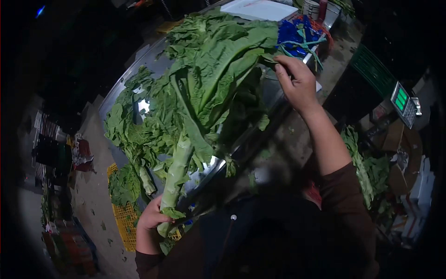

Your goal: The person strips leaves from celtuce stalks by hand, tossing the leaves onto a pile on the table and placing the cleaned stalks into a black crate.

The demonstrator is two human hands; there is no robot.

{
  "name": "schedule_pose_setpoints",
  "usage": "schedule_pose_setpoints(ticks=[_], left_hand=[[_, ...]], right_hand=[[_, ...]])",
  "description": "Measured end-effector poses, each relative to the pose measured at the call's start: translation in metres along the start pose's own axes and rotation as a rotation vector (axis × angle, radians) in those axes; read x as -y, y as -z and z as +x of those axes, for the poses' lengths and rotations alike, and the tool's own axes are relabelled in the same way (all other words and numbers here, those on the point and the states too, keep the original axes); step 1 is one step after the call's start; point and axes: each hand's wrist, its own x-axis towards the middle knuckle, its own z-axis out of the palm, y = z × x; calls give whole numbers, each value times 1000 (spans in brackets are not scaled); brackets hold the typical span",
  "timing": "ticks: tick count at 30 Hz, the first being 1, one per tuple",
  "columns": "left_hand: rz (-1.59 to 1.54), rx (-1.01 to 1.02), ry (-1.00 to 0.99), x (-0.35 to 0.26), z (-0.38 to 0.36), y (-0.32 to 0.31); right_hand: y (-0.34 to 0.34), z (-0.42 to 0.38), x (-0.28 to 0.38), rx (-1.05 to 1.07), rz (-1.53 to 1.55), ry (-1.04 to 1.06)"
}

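Note:
A large celtuce [178, 169] with a thick pale green stem is held tilted, its leafy top pointing up and away. Near the stem's lower end, my left hand [152, 215] is wrapped round it. My right hand [297, 83] pinches the tip of a long celtuce leaf [262, 55] at the upper right, thumb and fingers pressed together. Behind, more leafy celtuce [130, 121] lies heaped over the metal table [120, 88], and a second stem [147, 180] shows left of the held one.
At the table's far end are a white tray [258, 9], blue plastic [295, 35] and teal and orange ties. A yellow crate [124, 228] stands at the lower left. On the right are a scale with a lit green display [400, 98] and more celtuce [364, 167].

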Motion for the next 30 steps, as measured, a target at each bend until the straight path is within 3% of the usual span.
schedule_pose_setpoints(ticks=[3,5,7,10,13,16,18,19,21,23,24,25,27,29,30], left_hand=[[180,-10,87,-15,25,-39],[238,22,132,-22,46,-74],[331,56,195,-23,67,-102],[465,177,109,-26,102,-152],[533,242,171,-35,125,-199],[553,256,190,-36,137,-223],[714,209,124,-32,141,-221],[725,223,130,-34,141,-225],[1066,12,52,-35,146,-236],[1269,-87,-65,-36,154,-249],[1374,-81,-150,-41,158,-258],[1398,-107,-70,-37,168,-250],[1505,-53,-138,-36,179,-249],[1627,-42,-182,-35,190,-252],[1629,-10,-188,-33,196,-252]], right_hand=[[63,-35,-49,-13,-139,-138],[110,-61,-77,37,-238,-369],[147,-91,-106,-8,-326,-385],[200,-125,-133,-115,-330,-531],[240,-164,-163,-211,-334,-714],[293,-194,-198,-576,-178,-938],[332,-223,-218,-527,-194,-1055],[337,-231,-220,-416,-279,-1012],[329,-235,-183,-268,-45,-962],[291,-246,-150,-172,251,-1192],[271,-257,-139,51,126,-806],[259,-229,-102,141,467,-1330],[213,-248,-76,-118,465,-972],[219,-246,-64,-72,525,-1404],[223,-257,-64,-103,516,-1451]])
